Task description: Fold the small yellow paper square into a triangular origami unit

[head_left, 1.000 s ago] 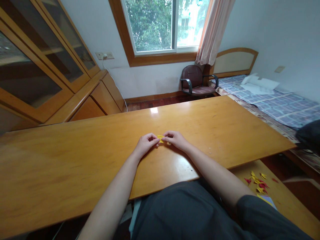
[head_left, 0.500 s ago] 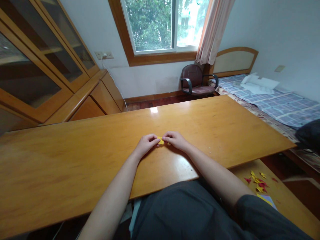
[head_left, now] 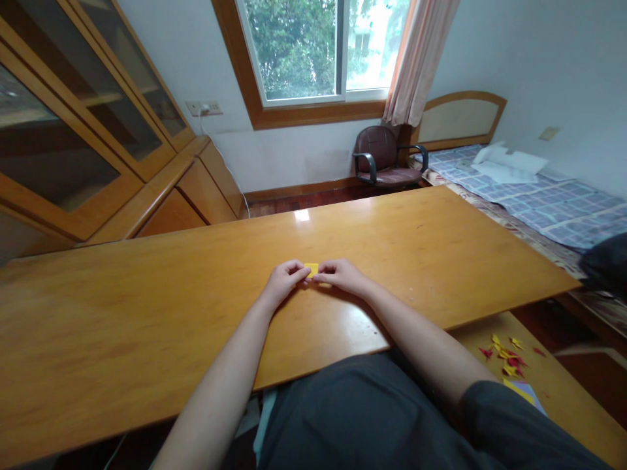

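Glass-doored cabinet (head_left: 73, 121) at ten o'clock shows shelves (head_left: 104, 100); the left hand (head_left: 284, 282) pinches squarish yellow paper (head_left: 312, 268); the right hand (head_left: 347, 276) meets its edge, hold unclear.

Thumbs of the left hand (head_left: 285, 281) and right hand (head_left: 344, 276) cover parts of a small yellow paper (head_left: 312, 268), its folds too small to make out, its underside hidden. The wooden surface (head_left: 147, 313) and cabinet (head_left: 161, 212) run off the left edge; the bed (head_left: 563, 203) and a dark object (head_left: 607, 264), the right. Small red and yellow shapes (head_left: 504, 351) overlap indistinctly.
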Demonstrator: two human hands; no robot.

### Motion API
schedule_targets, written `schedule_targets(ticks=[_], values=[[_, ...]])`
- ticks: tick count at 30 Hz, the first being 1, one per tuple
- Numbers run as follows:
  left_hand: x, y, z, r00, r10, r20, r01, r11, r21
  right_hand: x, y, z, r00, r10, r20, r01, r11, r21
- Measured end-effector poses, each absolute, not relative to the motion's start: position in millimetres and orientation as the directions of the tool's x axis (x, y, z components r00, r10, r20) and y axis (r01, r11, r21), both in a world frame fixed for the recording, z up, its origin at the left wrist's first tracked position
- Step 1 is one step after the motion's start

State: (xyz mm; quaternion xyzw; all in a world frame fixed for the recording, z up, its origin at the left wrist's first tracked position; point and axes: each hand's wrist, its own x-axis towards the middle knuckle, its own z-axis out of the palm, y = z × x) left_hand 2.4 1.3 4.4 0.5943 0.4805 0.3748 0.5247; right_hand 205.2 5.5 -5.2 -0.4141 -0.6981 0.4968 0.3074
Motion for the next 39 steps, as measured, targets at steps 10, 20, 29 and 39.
schedule_targets(ticks=[10,20,29,39], values=[[2,3,-2,0.302,0.953,-0.033,0.248,-0.045,0.968,208,3,-1,-0.513,0.858,0.026,0.210,0.155,-0.965],[1,3,1,0.316,0.948,0.032,0.332,-0.142,0.933,209,3,2,-0.564,0.823,0.077,0.295,0.287,-0.911],[0,3,1,0.312,0.949,0.040,0.356,-0.156,0.922,208,3,6,-0.581,0.810,0.081,0.336,0.330,-0.882],[3,-1,0,0.358,0.929,0.094,0.424,-0.252,0.870,209,5,-2,-0.598,0.792,0.125,0.373,0.412,-0.831]])
